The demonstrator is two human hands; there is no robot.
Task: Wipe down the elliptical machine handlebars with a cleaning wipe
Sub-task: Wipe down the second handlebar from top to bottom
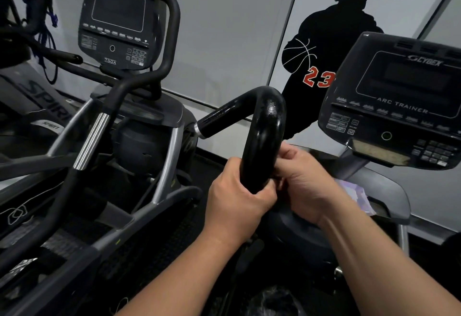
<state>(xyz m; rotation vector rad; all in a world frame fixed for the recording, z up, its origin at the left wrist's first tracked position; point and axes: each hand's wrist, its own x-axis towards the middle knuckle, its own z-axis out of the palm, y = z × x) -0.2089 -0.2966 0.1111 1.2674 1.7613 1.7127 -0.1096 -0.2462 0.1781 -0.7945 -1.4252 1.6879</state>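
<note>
A thick black curved handlebar (268,126) rises in the middle of the view, its upper bend glistening wet. My left hand (237,198) grips its lower part from the left, fingers curled round the bar. My right hand (306,181) is curled against the bar's right side at the same height. No cleaning wipe shows in either hand; whatever lies under the right fingers is hidden. A pale purple-white pack (356,197), perhaps the wipes, lies on the machine's shelf just right of my right wrist.
The Cybex Arc Trainer console (399,106) stands close at the right. A second machine with a 750A console (116,26) and black handlebars (172,29) fills the left. A wall with a basketball-player silhouette (331,41) is behind.
</note>
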